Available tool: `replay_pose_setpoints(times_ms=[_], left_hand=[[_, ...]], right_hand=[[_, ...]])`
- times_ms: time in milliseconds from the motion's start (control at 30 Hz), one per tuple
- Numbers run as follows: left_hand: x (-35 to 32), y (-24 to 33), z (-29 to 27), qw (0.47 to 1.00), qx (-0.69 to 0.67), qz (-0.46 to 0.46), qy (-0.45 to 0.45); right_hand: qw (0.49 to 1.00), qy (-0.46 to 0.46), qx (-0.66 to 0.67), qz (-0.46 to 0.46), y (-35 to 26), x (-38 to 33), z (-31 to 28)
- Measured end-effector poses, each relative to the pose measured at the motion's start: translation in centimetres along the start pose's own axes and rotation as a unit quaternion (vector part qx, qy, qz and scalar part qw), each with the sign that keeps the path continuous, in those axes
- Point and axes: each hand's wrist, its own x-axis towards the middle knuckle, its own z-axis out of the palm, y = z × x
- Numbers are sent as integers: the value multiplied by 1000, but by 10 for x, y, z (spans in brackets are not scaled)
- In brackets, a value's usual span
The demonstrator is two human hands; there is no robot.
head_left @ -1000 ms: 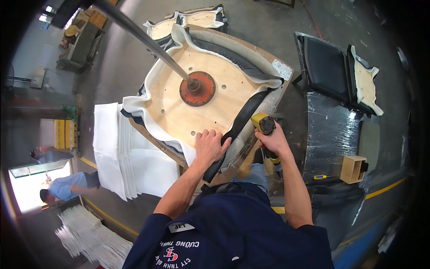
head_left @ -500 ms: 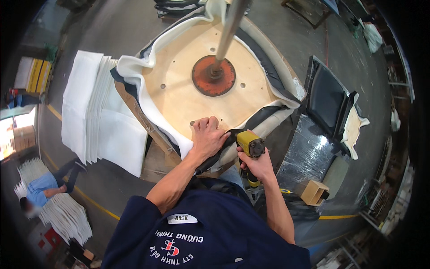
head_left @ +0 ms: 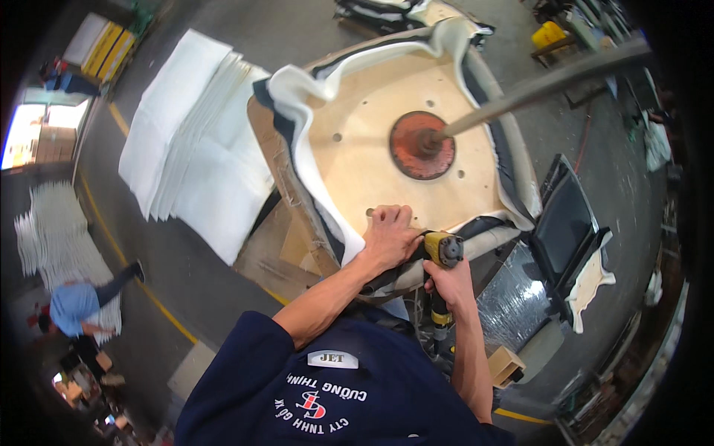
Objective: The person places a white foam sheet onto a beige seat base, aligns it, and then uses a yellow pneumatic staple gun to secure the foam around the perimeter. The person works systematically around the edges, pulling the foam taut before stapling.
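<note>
A plywood seat board (head_left: 353,167) lies underside up in front of me, ringed by white padding (head_left: 316,186) and a black cover (head_left: 487,221). My left hand (head_left: 388,241) is closed at its near edge, fingers curled over the board and thumb on the black cover. Right beside it, my right hand (head_left: 454,286) grips a yellow and black staple gun (head_left: 445,250). The gun's nose is at the cover's near edge, mostly hidden from view. A round red press disc (head_left: 405,149) on a metal rod (head_left: 520,97) bears on the board's middle.
White padding sheets (head_left: 201,141) are stacked to the left. On the right are a black upholstered panel (head_left: 561,215), a plastic-wrapped surface (head_left: 513,286) and a small wooden box (head_left: 506,366). A person in a blue shirt (head_left: 74,306) is at the far left.
My view has turned and shifted, so the seat board and press appear farther right. Both hands keep their places at the near edge, with the staple gun still beside my left hand.
</note>
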Motion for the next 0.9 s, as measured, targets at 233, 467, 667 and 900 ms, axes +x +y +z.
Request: replay_pose_setpoints(times_ms=[233,467,667,900], left_hand=[[1,-8,-12,998,55,39,-15],[2,-30,-32,991,35,71,-104],[18,-3,-55,968,150,26,-198],[41,40,19,979,156,51,-116]], right_hand=[[990,35,115,-73,32,-23,-26],[977,138,105,-124,71,-5,-83],[980,104,130,-108,84,-8,-79],[970,130,151,-143,87,-2,-74]])
